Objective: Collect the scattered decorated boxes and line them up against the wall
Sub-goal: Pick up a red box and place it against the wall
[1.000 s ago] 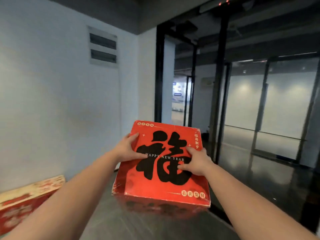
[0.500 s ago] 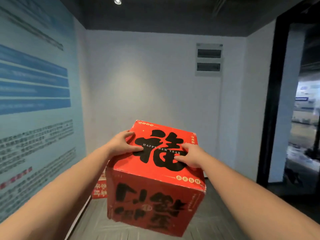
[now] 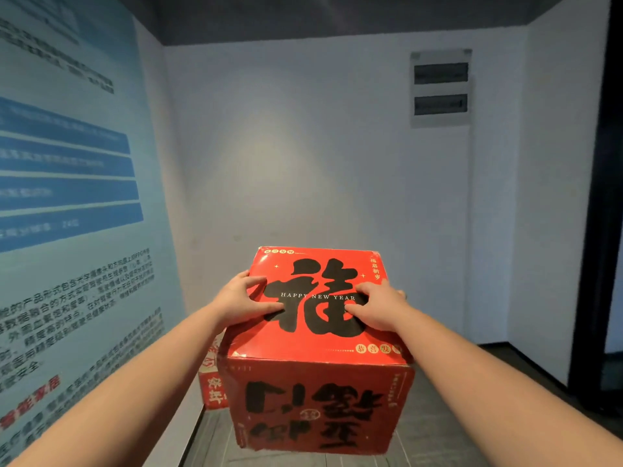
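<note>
Fingers: both sets curl down onto the top face of the red box (image 3: 317,335); the thumbs press flat on the black character, and the outer fingers wrap over the left and right edges.
Left hand (image 3: 241,303): grips the box's top-left edge, at about 9 o'clock from the top face's middle, thumb pointing toward 3 o'clock.
Right hand (image 3: 379,306): grips the top-right edge, at about 3 o'clock, thumb pointing toward 9 o'clock; fingertips just show past the far side.
Red box: held up off the floor (image 3: 215,443) between the two forearms, at 6 o'clock in the view; top face tilted toward the camera, bearing a large black character and the words HAPPY NEW YEAR; front face below carries more black characters, upside down.
Second box (image 3: 212,382): red with pale lettering, on the floor at about 8 o'clock from the held one, mostly hidden behind it, beside the left wall.
Left wall panel (image 3: 70,203): blue, with printed bars and text, running from 9 toward 7 o'clock.
Back wall (image 3: 303,146): plain white, at 12 o'clock.
Electrical panel (image 3: 440,87): grey, with two dark windows, at about 1 o'clock on the back wall.
Door frame (image 3: 603,197): dark, at 3 o'clock.
</note>
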Motion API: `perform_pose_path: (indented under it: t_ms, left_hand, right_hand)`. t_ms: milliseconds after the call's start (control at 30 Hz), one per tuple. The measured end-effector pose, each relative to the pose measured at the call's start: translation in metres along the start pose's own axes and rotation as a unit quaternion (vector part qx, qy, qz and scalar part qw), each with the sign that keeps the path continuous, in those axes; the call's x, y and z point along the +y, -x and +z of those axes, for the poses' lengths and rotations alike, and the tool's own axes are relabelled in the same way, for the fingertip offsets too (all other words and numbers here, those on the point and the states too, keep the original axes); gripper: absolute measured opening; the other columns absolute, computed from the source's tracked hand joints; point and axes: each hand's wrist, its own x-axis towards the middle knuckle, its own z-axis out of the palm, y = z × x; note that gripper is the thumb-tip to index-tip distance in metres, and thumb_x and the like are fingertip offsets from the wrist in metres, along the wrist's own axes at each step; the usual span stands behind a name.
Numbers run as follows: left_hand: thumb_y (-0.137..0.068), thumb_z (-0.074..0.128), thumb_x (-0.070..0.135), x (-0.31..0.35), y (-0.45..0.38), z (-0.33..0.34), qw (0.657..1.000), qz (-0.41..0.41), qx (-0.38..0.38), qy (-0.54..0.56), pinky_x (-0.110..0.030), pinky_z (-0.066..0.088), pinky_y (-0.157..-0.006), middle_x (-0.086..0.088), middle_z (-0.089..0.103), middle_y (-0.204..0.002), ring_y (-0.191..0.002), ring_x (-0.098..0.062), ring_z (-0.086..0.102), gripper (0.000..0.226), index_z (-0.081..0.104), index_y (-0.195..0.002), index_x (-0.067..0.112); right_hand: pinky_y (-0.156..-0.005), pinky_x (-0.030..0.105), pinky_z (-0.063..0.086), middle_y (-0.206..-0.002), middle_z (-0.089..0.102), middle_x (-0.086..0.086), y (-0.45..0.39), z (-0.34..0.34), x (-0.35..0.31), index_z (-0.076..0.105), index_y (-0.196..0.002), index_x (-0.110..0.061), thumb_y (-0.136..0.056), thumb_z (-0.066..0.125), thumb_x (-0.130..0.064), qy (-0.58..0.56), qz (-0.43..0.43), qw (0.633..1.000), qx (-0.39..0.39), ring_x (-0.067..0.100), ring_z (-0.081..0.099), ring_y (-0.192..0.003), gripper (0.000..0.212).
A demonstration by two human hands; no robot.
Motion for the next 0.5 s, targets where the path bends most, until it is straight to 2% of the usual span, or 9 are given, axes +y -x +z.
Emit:
perform_pose_path:
  t_ms: [167, 267, 367, 433, 500]
  left_hand:
    - [-0.068, 0.081, 0.047, -0.046, -0.068, 0.03, 0.998, -0.051, 0.021, -0.009, -0.022, 0.038, -0.094, 0.009, 0.049, -0.131, -0.119, -0.01, 0.048, 0.066, 0.059, -0.126, 0.022]
    - [-0.074, 0.079, 0.038, -0.07, -0.103, 0.051, 0.996, -0.085, 0.04, -0.008, -0.013, 0.034, -0.077, 0.021, 0.043, -0.108, -0.11, -0.007, 0.046, 0.048, 0.061, -0.117, 0.025]
    - [-0.075, 0.079, 0.037, -0.091, -0.143, 0.064, 0.991, -0.125, 0.055, -0.008, -0.014, 0.03, -0.086, 0.014, 0.044, -0.118, -0.125, -0.011, 0.044, 0.06, 0.058, -0.128, 0.018]
    - [-0.075, 0.079, 0.038, -0.104, -0.175, 0.068, 0.988, -0.139, 0.062, -0.006, -0.016, 0.032, -0.085, 0.011, 0.05, -0.12, -0.119, -0.01, 0.048, 0.056, 0.06, -0.124, 0.02]
    - [-0.076, 0.078, 0.036, -0.122, -0.208, 0.073, 0.987, -0.146, 0.061, -0.004, -0.013, 0.036, -0.074, 0.018, 0.05, -0.104, -0.105, -0.006, 0.048, 0.036, 0.064, -0.108, 0.029]
  right_hand:
    - [-0.1, 0.05, 0.036, -0.13, 0.051, 0.001, -0.105, 0.046, 0.004, 0.054, -0.121, -0.04, -0.065, 0.038, -0.07, 0.005, -0.027, 0.999, -0.023, 0.03, 0.041, -0.125, 0.065]
    - [-0.1, 0.049, 0.036, -0.128, 0.049, 0.005, -0.176, 0.074, 0.004, 0.056, -0.118, -0.038, -0.067, 0.04, -0.069, 0.024, -0.06, 0.996, -0.055, 0.032, 0.04, -0.126, 0.061]
    - [-0.102, 0.049, 0.036, -0.126, 0.048, 0.007, -0.245, 0.096, 0.002, 0.056, -0.119, -0.037, -0.073, 0.046, -0.068, 0.033, -0.094, 0.991, -0.09, 0.033, 0.041, -0.125, 0.056]
    - [-0.103, 0.05, 0.036, -0.124, 0.049, 0.006, -0.288, 0.11, -0.001, 0.056, -0.118, -0.039, -0.071, 0.045, -0.07, 0.027, -0.107, 0.988, -0.105, 0.034, 0.042, -0.124, 0.058]
    - [-0.1, 0.05, 0.038, -0.121, 0.053, 0.002, -0.327, 0.128, -0.002, 0.057, -0.109, -0.04, -0.061, 0.039, -0.076, 0.011, -0.111, 0.988, -0.11, 0.033, 0.044, -0.122, 0.063]
